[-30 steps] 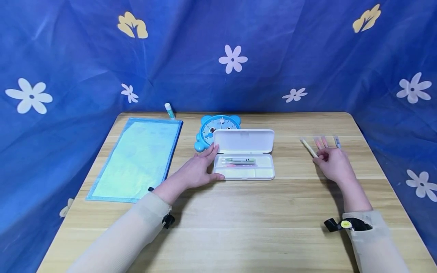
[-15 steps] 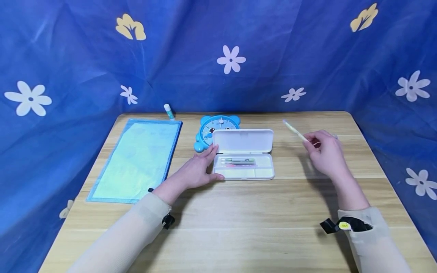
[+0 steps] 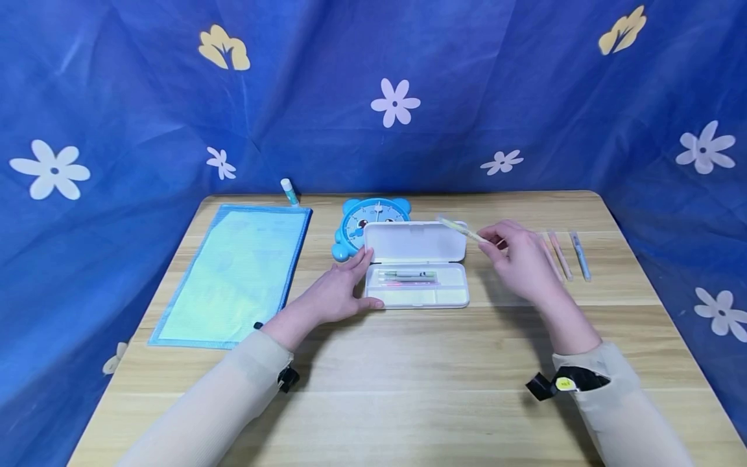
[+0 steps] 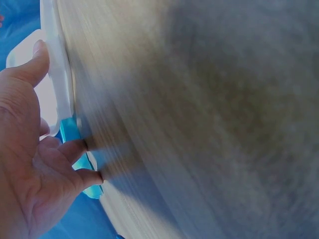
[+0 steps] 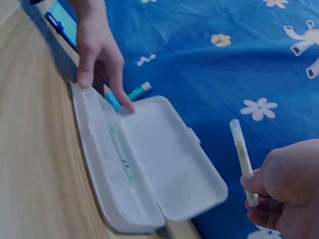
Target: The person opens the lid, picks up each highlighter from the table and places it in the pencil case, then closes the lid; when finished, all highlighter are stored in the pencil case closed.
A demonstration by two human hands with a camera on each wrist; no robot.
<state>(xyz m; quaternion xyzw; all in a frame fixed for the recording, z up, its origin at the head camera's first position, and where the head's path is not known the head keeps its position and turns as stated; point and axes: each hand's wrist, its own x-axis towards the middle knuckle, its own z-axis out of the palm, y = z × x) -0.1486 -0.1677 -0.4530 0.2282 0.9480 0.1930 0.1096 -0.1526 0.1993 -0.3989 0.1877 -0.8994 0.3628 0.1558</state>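
Note:
A white pencil case [image 3: 414, 298] lies in the middle of the table with its lid raised. Inside its back compartment are a green pen [image 3: 411, 275] and something pink. My left hand [image 3: 334, 292] rests against the case's left end, thumb at the front corner, a finger touching the lid; its fingers look mostly straight in the left wrist view. Between thumb and fingers, my right hand [image 3: 518, 263] pinches a slim pale yellow highlighter [image 5: 243, 162], raised just right of the lid. The highlighter's far end points left, over the lid's upper right corner in the head view.
A blue bear-shaped clock [image 3: 356, 224] stands behind the case, partly hidden by the lid. Two pink pens [image 3: 561, 256] and a blue pen [image 3: 580, 256] lie at the right. Left are a blue mesh zip pouch [image 3: 233, 272] and a glue stick [image 3: 289, 192].
My right hand has lifted the pale yellow highlighter from beside the other pens and carried it left toward the pencil case. The left hand stays at the case's end.

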